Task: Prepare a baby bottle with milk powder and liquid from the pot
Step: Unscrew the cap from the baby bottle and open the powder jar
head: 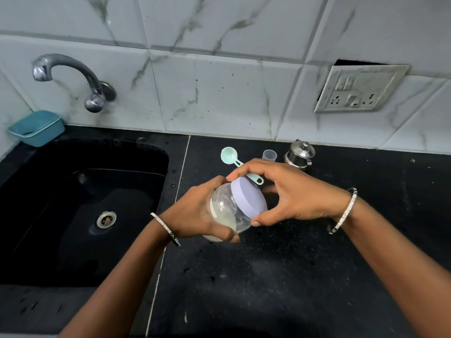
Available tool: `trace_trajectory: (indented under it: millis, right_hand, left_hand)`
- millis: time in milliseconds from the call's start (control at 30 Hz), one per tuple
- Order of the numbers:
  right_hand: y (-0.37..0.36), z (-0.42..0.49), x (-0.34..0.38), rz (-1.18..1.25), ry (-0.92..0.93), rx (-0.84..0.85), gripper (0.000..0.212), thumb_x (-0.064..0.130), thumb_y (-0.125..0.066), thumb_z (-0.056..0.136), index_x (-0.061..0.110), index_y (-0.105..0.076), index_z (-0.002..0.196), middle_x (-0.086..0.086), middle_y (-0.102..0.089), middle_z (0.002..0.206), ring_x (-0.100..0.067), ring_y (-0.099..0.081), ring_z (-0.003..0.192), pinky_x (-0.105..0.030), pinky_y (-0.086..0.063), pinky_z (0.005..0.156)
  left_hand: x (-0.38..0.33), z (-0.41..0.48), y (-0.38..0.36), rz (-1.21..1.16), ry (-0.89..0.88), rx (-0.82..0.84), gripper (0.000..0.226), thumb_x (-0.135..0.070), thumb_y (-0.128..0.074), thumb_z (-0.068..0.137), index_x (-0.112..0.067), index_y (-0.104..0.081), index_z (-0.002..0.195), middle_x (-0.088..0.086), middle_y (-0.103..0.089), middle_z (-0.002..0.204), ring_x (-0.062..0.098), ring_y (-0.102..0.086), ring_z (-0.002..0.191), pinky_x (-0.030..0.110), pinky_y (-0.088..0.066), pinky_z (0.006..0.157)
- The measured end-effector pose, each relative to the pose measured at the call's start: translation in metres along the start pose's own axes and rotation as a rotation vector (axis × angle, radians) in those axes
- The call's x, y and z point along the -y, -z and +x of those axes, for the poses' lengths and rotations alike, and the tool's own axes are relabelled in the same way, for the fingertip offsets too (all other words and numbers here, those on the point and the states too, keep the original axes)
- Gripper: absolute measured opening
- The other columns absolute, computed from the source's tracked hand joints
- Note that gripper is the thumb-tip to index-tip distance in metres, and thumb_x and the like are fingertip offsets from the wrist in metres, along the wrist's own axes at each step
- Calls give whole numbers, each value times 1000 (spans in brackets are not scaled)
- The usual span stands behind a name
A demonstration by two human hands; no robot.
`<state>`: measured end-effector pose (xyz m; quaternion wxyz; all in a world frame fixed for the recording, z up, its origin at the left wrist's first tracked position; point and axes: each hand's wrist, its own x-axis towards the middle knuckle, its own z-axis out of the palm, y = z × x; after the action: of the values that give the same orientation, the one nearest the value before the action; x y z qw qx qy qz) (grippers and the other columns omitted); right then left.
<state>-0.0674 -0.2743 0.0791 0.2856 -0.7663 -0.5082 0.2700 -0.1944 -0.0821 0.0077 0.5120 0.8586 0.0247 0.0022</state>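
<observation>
A clear jar (228, 211) holding white milk powder is tilted above the black counter. My left hand (197, 211) grips its body from the left. My right hand (283, 193) has fingers and thumb around the jar's lavender lid (247, 197). Behind the hands a mint green measuring spoon (228, 155) lies on the counter, its handle partly hidden by my right hand. A small clear cup (269, 154) stands beside it. A small steel pot with a lid (299, 153) sits further right near the wall. No baby bottle is visible.
A black sink (80, 203) with a steel drain fills the left side, under a chrome tap (73, 76). A teal plastic tub (36, 128) sits at the sink's back left corner. A wall socket plate (358, 89) hangs at upper right. Black counter (268, 276) stretches in front.
</observation>
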Motion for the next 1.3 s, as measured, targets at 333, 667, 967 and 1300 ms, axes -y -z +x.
trace_trajectory:
  millis: [333, 667, 967, 1300]
  right_hand:
    - [3, -25, -30, -81, 113, -212, 88, 11, -90, 75, 38, -50, 149, 21, -49, 143, -3, -47, 138, -21, -48, 109]
    - [-71, -54, -162, 809, -414, -922, 77, 15, -97, 58, 23, -68, 129, -2, -70, 134, -8, -68, 117, -25, -54, 100]
    - [-135, -56, -200, 378, -674, -989, 81, 11, -99, 64, 19, -63, 137, 1, -66, 129, -23, -57, 125, -23, -45, 99]
    - [-127, -55, -163, -16, -817, -857, 62, 43, -78, 89, 25, -58, 145, -4, -61, 146, -24, -44, 143, -48, -22, 120]
  left_hand:
    - [18, 7, 3, -192, 14, 163, 73, -16, -91, 61, -18, -57, 125, 4, -68, 117, 23, -68, 108, 39, -58, 88]
    - [53, -6, -3, -369, -22, -123, 84, -18, -96, 59, -21, -56, 133, 5, -67, 128, 21, -65, 119, 30, -55, 95]
    - [60, -10, -10, -385, -10, -126, 86, -18, -97, 58, -24, -55, 134, 4, -66, 130, 21, -64, 120, 23, -54, 92]
    - [59, -8, -7, -315, -38, -130, 94, -10, -98, 57, -22, -51, 138, 2, -63, 133, 18, -62, 123, 21, -52, 96]
